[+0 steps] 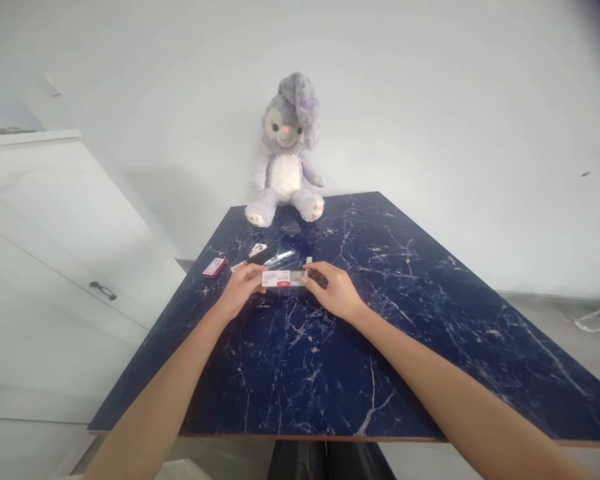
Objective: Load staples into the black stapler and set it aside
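Note:
Both hands hold a small white cardboard box (277,278) with red and grey print, just above the table. My left hand (241,291) is closed on its left end. My right hand (332,289) pinches the right end, where a greyish inner part (297,278) shows beyond the printed sleeve and a white flap (309,261) stands up. What lies inside the box is too small to make out. Right behind the box lie a black, long object (261,256) and a silver-and-dark one (281,259), partly hidden by the hands and box.
A pink-red and white small box (215,267) lies left of my left hand. Behind sits a white packet with dark print (257,249). A grey plush toy (286,173) sits at the back of the blue marbled table (300,373), against the wall. A white cabinet (55,267) stands left.

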Demonstrator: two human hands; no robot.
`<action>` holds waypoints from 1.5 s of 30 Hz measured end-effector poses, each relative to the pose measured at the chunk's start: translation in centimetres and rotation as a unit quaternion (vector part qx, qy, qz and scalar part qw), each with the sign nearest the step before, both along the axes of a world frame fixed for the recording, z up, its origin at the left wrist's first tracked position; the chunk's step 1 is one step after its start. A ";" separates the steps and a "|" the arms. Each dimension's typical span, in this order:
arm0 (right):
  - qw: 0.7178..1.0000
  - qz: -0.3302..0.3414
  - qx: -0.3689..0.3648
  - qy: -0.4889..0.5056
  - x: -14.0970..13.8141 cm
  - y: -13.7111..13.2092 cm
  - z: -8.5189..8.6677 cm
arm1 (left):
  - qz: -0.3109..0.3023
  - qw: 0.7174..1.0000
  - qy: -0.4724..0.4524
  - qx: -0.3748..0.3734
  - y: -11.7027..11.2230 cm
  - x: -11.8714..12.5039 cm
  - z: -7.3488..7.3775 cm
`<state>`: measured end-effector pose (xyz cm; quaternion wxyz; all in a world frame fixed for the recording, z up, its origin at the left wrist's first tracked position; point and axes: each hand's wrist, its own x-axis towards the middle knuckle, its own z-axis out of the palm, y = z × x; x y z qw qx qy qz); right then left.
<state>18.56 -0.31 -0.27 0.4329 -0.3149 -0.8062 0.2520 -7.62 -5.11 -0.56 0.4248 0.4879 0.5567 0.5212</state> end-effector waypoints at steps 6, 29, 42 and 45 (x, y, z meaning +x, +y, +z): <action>0.996 -0.050 -0.028 0.061 0.0 -0.3 0.5 | -0.029 0.999 0.038 -0.009 -0.2 0.0 0.1; 0.999 -0.047 -0.016 -0.012 -0.2 -0.1 -0.3 | 0.004 0.995 0.094 0.034 -0.3 0.9 0.5; 0.979 0.015 -0.196 0.048 -0.1 0.7 -0.8 | -0.066 0.997 0.019 0.034 -0.6 1.2 0.3; 0.971 0.056 -0.226 0.051 -0.2 0.5 -0.7 | -0.078 0.997 0.009 0.024 -0.7 1.4 0.2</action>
